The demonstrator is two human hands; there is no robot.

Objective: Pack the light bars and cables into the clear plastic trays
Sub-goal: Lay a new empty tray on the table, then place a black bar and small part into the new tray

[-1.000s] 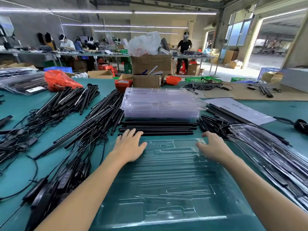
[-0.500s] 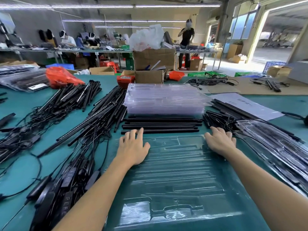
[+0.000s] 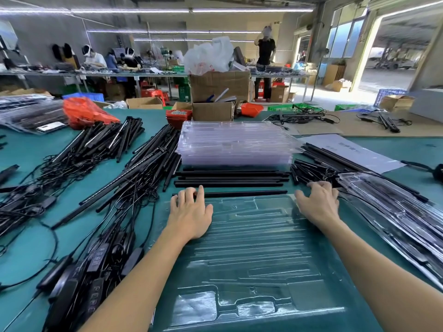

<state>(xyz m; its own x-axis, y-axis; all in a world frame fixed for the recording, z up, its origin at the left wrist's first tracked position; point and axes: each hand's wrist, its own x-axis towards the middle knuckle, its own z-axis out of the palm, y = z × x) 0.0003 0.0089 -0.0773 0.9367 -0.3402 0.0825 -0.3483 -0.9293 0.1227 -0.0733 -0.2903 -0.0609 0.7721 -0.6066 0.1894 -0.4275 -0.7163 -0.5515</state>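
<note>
Both hands, left hand [image 3: 189,213] and right hand [image 3: 317,203], are reaching past the empty tray [image 3: 251,255], spread fingers touching the nearest bar [image 3: 242,193], nothing packed yet.

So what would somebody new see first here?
Probably the two bare hands, left hand and right hand, spread on the far edge of the empty clear plastic tray in front. Just beyond lie straight black light bars, then a tall stack of clear trays.
</note>
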